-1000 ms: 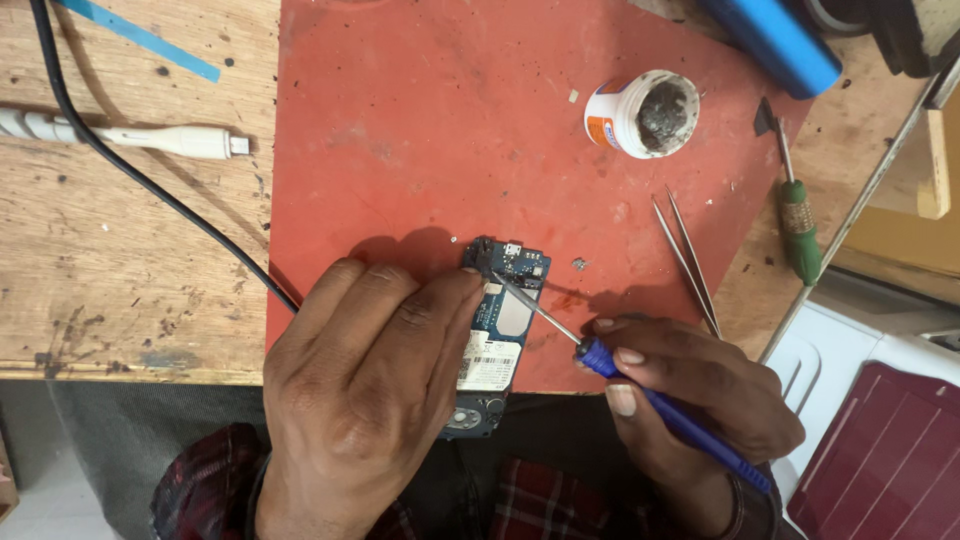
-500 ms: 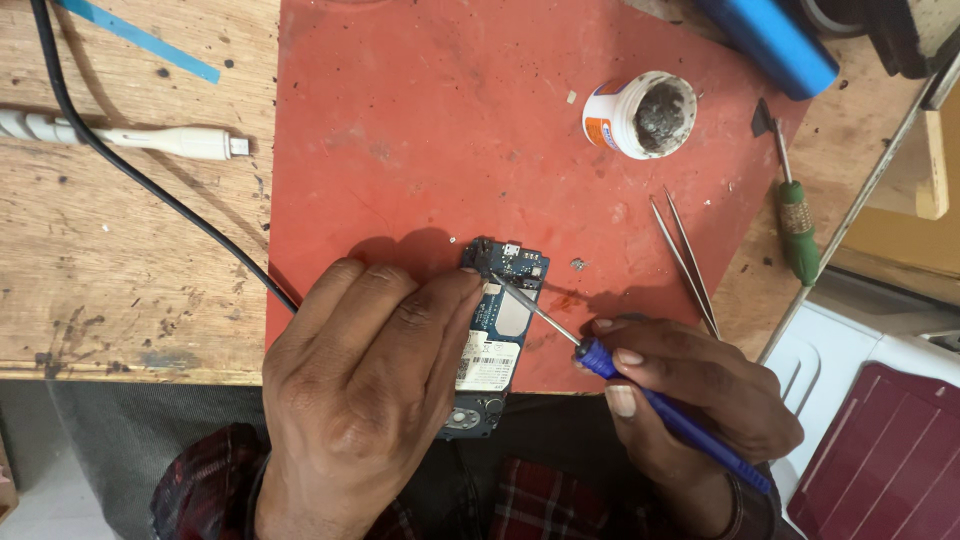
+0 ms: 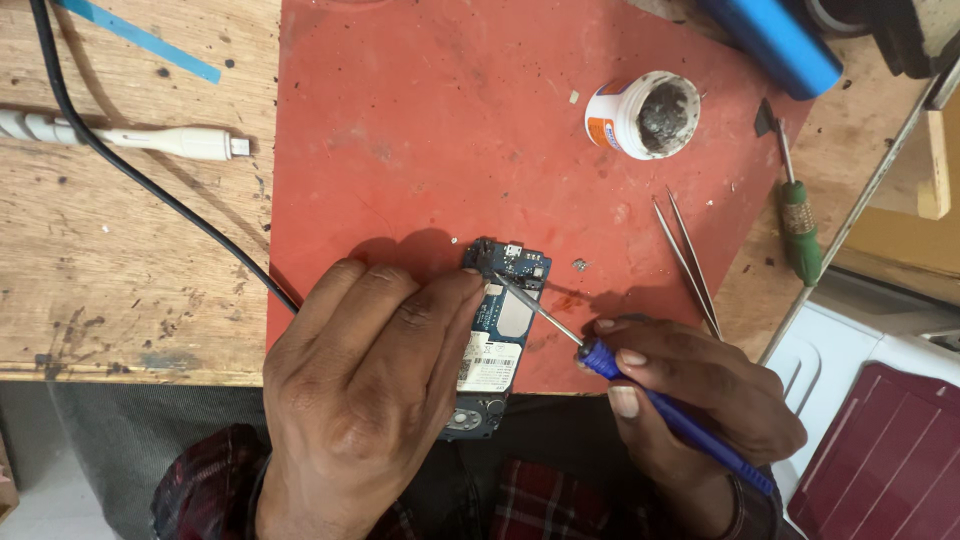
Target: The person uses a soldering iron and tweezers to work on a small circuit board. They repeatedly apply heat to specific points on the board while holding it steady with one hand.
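Observation:
A small blue circuit board (image 3: 503, 325) with a white label lies at the near edge of a red mat (image 3: 450, 130). My left hand (image 3: 360, 390) rests over the board's left side and holds it down with the fingertips. In my right hand (image 3: 695, 390) is a blue-handled screwdriver (image 3: 640, 385). Its thin metal shaft reaches left, and the tip touches the board near its top end.
On the mat stand a white pot of dark paste (image 3: 642, 115) and metal tweezers (image 3: 688, 262). A green-handled tool (image 3: 797, 225) lies on the wooden bench to the right. A black cable (image 3: 130, 170) and a white plug (image 3: 180, 142) lie at left. A blue tube (image 3: 770, 40) sits top right.

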